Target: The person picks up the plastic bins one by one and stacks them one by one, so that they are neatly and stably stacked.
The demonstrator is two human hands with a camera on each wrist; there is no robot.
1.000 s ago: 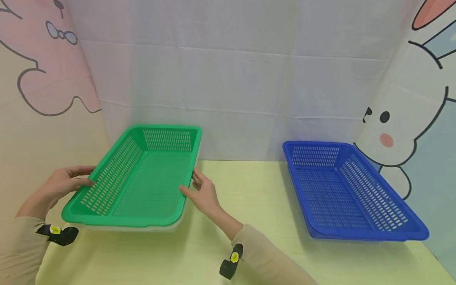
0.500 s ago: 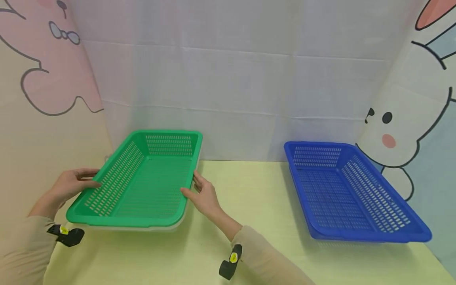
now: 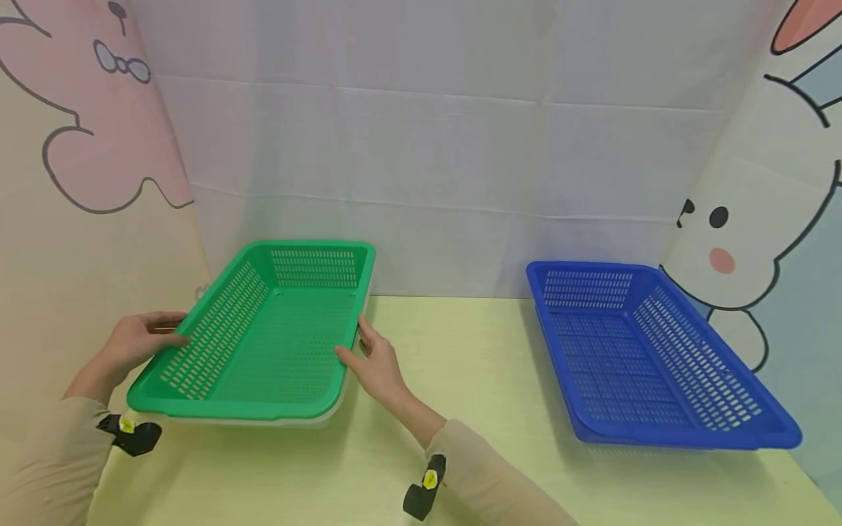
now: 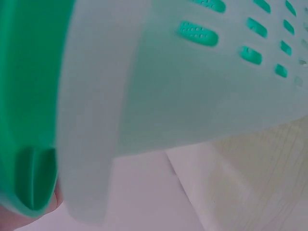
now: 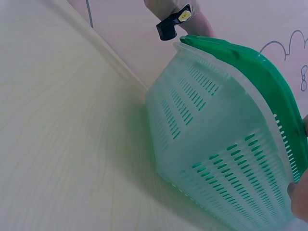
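Green basket [image 3: 289,343]: lies left of centre in the head view, nested in a white basket [image 5: 216,115], most visible by its outer wall at the middle right of the right wrist view. Extends along its long axis from the lower left toward the upper middle of the frame, directly between the two grips, with a long rim at each. Left hand [image 3: 138,340]: holds the left long rim, thumb over the edge, narrow about the plastic. Right hand [image 3: 381,365]: holds the right long rim, slightly lower in the frame, thumb on top, other fingers at the outer side. Neither hand nearer; both in contact. Cannot tell of any hold on the white rim. Farther out: at right of the frame, a blue basket [image 3: 631,358], well apart from both hands, on the pale yellow table [image 3: 447,351]; behind, across the upper frame, a white cloth [image 3: 421,161]. Count: one green basket, one white, one blue; two hands, two sleeves [image 3: 500,471], two black wrist devices [image 3: 136,438].
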